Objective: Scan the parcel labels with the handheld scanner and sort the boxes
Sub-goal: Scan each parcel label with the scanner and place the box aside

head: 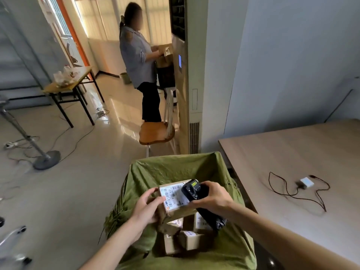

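My left hand (145,207) grips a small cardboard parcel (175,208) by its left side, white label (172,195) facing up. My right hand (212,197) holds a black handheld scanner (192,190), whose head sits right over the label's right part and whose handle points down toward me. Both are above a green sack-lined bin (175,168). Inside the bin, below the held parcel, lie several more small labelled boxes (190,240).
A light wooden table (292,152) stands to the right with a white charger and dark cable (306,183). A wooden chair (157,131) is beyond the bin. A person stands further back by a tall cabinet. A fan stand (45,159) and floor cables lie at left.
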`<action>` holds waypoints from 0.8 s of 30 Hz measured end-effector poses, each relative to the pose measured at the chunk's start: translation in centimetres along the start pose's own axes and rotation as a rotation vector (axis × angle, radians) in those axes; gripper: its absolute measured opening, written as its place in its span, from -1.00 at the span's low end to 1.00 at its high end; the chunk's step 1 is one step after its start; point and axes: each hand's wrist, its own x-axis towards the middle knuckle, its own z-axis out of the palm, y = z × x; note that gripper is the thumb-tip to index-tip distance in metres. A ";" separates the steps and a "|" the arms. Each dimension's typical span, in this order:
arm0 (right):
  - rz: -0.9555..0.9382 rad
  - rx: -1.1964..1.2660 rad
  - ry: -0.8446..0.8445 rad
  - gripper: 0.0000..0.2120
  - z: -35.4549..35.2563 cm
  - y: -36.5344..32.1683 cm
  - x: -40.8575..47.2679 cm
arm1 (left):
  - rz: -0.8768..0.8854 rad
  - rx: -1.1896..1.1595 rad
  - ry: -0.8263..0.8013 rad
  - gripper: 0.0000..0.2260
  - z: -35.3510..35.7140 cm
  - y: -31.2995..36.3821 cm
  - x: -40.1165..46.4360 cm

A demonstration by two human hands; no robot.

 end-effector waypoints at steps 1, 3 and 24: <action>0.002 -0.007 -0.001 -0.22 0.0 0.2 1.3 | -0.012 -0.005 0.005 -0.61 0.3 -0.1 1.2; 0.003 -0.033 -0.010 -0.23 -0.1 0.7 3.4 | -0.035 -0.016 0.008 -0.61 0.9 -0.4 3.6; 0.219 0.025 0.086 -0.37 -5.8 8.1 7.5 | 0.012 0.555 -0.110 -0.53 8.1 1.3 19.1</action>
